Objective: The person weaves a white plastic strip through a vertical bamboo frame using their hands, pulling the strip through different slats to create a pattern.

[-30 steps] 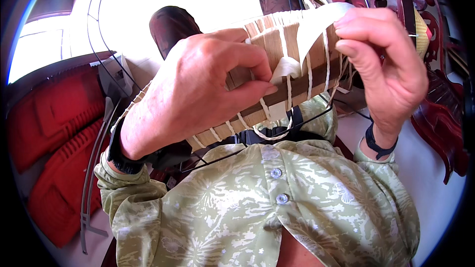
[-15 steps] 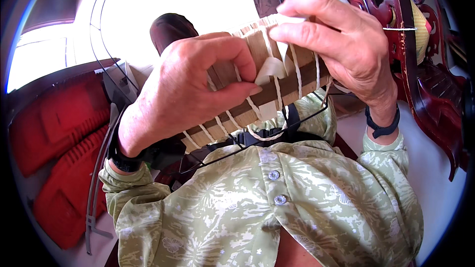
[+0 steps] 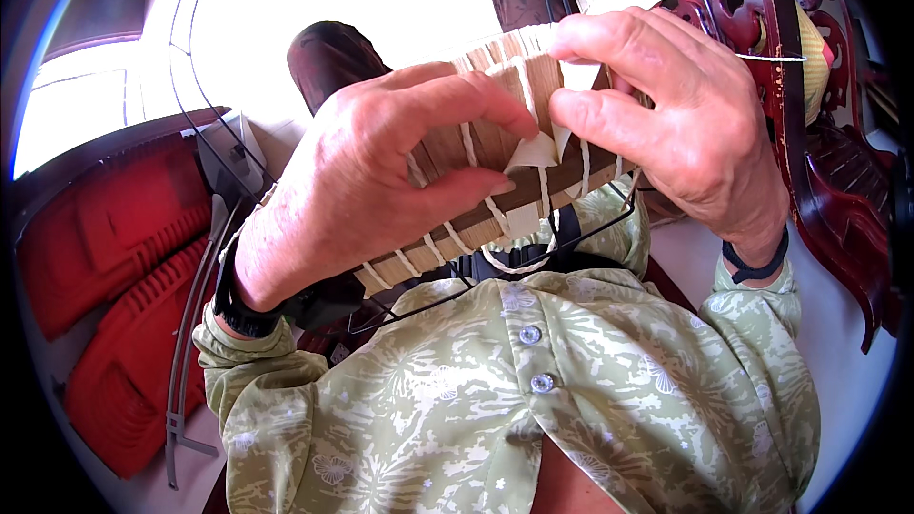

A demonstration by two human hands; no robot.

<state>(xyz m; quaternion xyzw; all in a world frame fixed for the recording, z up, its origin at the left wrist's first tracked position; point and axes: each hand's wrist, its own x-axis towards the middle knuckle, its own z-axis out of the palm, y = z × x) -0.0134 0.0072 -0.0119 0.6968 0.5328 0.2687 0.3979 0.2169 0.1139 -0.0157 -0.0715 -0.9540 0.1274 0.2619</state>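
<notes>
A wooden block (image 3: 490, 145), wound crosswise with white cords, lies tilted above my lap. A flat pale strip (image 3: 534, 152) is folded over on its face, running between cords toward the upper edge. My left hand (image 3: 367, 167) rests over the block's left part, index fingertip and thumb tip closed about the strip's fold with a small gap showing. At the upper right, my right hand (image 3: 681, 124) has its thumb and fingers on the strip's upper length, which trails beyond the knuckles. Some fingertips are hidden behind the block. A loop of cord (image 3: 514, 268) hangs below.
A thin black wire frame (image 3: 592, 227) passes under the block. Red folded pieces (image 3: 114, 238) lie at the left beside a grey metal bar (image 3: 181, 362). Carved dark red furniture (image 3: 809, 181) stands at the right. My knees (image 3: 328, 62) are beyond the block.
My right hand has moved down and right, and more of the strip shows beyond it. My left index finger has reached farther right, away from the thumb. The block has shifted slightly right.
</notes>
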